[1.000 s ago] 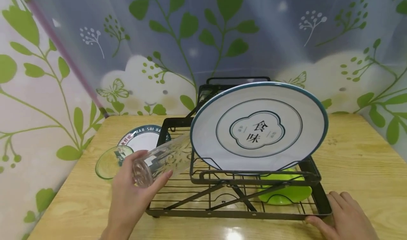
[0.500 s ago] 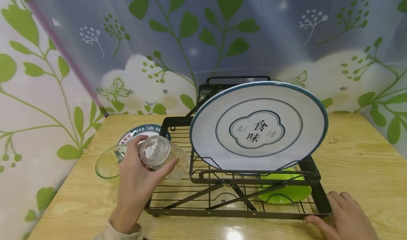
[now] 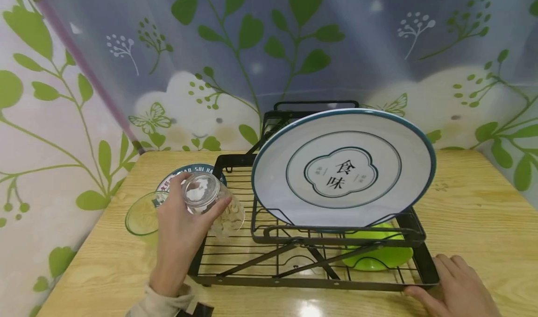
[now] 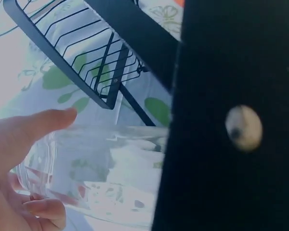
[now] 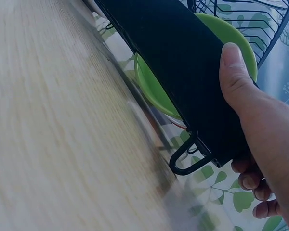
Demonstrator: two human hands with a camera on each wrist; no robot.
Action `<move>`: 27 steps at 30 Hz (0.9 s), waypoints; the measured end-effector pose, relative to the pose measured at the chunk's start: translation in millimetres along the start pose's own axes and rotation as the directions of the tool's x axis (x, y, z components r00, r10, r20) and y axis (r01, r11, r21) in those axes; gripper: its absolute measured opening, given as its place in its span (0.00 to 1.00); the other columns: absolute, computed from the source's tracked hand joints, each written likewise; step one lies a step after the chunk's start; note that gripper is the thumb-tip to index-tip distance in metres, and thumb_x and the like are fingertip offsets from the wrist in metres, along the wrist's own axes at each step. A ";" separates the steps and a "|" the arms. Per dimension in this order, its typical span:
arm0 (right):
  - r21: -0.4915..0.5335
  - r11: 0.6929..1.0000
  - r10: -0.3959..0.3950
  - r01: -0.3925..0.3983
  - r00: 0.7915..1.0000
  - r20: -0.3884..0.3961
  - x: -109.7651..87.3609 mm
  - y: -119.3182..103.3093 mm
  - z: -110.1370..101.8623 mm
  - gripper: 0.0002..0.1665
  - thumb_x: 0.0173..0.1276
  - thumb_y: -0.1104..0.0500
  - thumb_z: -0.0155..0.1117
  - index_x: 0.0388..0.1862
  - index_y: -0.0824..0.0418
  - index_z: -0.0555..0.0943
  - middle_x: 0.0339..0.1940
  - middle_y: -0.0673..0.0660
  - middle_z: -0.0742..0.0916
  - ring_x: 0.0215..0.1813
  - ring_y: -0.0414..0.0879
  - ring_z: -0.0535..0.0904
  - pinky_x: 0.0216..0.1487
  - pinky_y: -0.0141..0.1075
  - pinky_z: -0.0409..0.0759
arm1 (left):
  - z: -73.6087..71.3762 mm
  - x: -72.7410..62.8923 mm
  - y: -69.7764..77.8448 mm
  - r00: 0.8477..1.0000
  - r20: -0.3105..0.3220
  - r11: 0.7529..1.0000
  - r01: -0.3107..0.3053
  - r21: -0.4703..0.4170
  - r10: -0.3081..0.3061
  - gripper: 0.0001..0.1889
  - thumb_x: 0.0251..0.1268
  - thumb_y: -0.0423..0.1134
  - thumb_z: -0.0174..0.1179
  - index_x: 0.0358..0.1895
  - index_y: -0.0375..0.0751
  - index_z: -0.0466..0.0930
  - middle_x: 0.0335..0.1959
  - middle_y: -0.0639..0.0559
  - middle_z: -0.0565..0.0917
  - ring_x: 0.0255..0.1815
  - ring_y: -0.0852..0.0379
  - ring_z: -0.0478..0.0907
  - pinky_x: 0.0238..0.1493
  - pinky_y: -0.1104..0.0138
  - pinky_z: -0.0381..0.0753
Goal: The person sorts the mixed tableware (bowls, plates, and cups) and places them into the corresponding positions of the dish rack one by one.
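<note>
A clear drinking glass (image 3: 229, 216) is tipped over the left part of the black dish rack (image 3: 307, 284), base up towards the head camera. My left hand (image 3: 180, 228) holds it near the base, thumb on one side and fingers on the other. In the left wrist view the glass (image 4: 106, 178) lies beside the rack's dark side wall (image 4: 231, 57). At the rack's right front corner my right hand (image 3: 464, 286) grips the frame. The right wrist view shows that thumb on top of the black wall (image 5: 183, 62) and the fingers below.
A large white plate (image 3: 273, 186) with a blue rim leans on the rack's upper tier. Below it a bright green bowl (image 3: 374, 261) sits on the lower tier. Left of the rack are a green-tinted glass vessel (image 3: 143, 219) and a smaller plate (image 3: 201, 168) on the wooden table.
My left hand has turned the glass from lying sideways to steeply tilted with its base up, over the rack's left side. The right hand stays at the corner.
</note>
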State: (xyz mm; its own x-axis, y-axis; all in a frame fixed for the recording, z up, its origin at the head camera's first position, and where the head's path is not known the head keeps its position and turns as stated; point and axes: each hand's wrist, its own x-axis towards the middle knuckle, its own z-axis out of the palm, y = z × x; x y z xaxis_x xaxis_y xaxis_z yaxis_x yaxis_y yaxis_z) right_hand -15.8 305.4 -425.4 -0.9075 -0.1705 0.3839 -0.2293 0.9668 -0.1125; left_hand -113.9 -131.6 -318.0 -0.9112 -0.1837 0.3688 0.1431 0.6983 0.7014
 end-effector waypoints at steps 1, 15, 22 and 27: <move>0.003 1.000 0.002 -0.002 1.000 0.002 0.1 -0.1 0.0 0.41 0.43 0.28 0.71 0.29 0.66 0.78 0.24 0.49 0.75 0.27 0.45 0.65 0.25 0.41 0.68 | 0.8 0.5 1.1 1.000 0.012 1.000 0.013 -0.002 -0.013 0.44 0.43 0.49 0.78 0.62 0.35 0.64 0.45 0.34 0.81 0.43 0.39 0.81 0.42 0.49 0.81; 0.042 0.999 -0.031 0.033 0.998 -0.048 1.7 0.6 -0.7 0.38 0.43 0.28 0.70 0.28 0.62 0.76 0.23 0.45 0.71 0.27 0.43 0.63 0.23 0.39 0.65 | 24.1 3.9 3.3 0.997 0.071 0.999 0.010 -0.045 -0.007 0.45 0.45 0.49 0.77 0.67 0.40 0.64 0.53 0.37 0.78 0.53 0.39 0.75 0.51 0.47 0.76; 0.029 0.999 0.014 -0.015 1.000 0.021 1.0 -0.7 -1.1 0.38 0.43 0.30 0.73 0.30 0.63 0.77 0.24 0.47 0.74 0.28 0.44 0.66 0.25 0.41 0.68 | 29.7 5.5 0.2 0.995 0.093 0.999 -0.014 -0.048 0.018 0.49 0.47 0.49 0.76 0.72 0.40 0.60 0.64 0.37 0.71 0.63 0.40 0.69 0.62 0.47 0.69; -0.002 1.000 0.030 -0.030 0.998 0.048 -0.1 -0.8 -1.0 0.40 0.42 0.29 0.72 0.31 0.65 0.78 0.24 0.49 0.75 0.28 0.45 0.66 0.26 0.42 0.69 | 30.9 4.6 -2.4 0.994 0.107 0.999 -0.016 -0.042 0.020 0.49 0.49 0.50 0.74 0.73 0.41 0.56 0.64 0.37 0.69 0.62 0.41 0.68 0.61 0.47 0.70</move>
State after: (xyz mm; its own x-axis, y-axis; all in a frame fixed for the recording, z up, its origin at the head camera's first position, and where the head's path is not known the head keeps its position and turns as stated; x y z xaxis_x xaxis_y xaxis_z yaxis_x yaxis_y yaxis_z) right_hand -15.2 304.8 -424.5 -0.9298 -0.1504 0.3359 -0.2012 0.9719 -0.1219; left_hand -130.3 -112.8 -336.8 -0.9441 -0.0943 0.3158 0.1738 0.6716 0.7202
